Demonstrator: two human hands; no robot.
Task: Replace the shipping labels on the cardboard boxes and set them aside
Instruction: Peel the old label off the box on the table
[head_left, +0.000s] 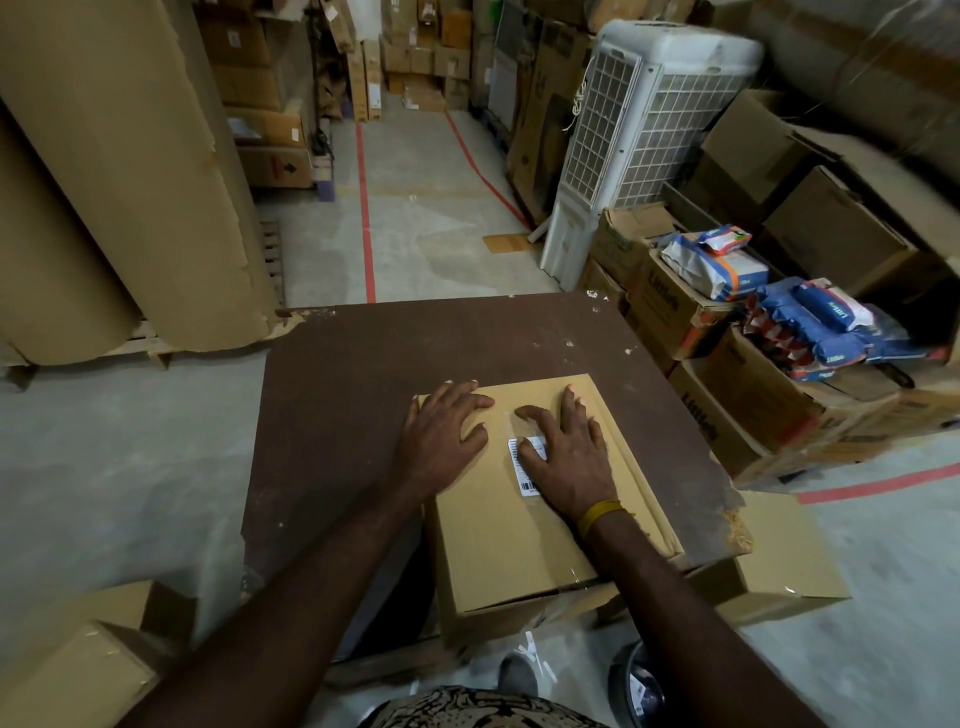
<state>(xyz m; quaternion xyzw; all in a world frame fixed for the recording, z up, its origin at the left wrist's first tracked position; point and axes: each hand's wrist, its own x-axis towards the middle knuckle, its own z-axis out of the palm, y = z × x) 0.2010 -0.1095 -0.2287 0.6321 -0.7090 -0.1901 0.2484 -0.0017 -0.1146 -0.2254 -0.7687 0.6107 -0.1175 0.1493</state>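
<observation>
Cardboard box (511, 525) lies flat on a dark brown table (363, 395), toward the table's near right corner, with its near end overhanging the table edge. Its top face is up. A white shipping label (525, 470) with a barcode sits on the top face, near the middle of the box.

Left hand (441, 434) rests flat on the far left corner of the box, fingers spread and straight, palm down. Right hand (569, 452) lies palm down on the box beside it, fingers spread and straight, covering the right part of the label; the thumb touches the label. Neither hand grips anything. A yellow band (602, 514) circles the right wrist.

A strip of clear tape (511, 423) shows on the box between the two hands, just beyond the label.

Another cardboard box (779, 566) sits on the floor to the right of the table. Stacked boxes with blue packets (815, 322) on top stand further right. A white air cooler (639, 130) stands beyond the table. Large brown paper rolls (114, 171) stand at the left.
</observation>
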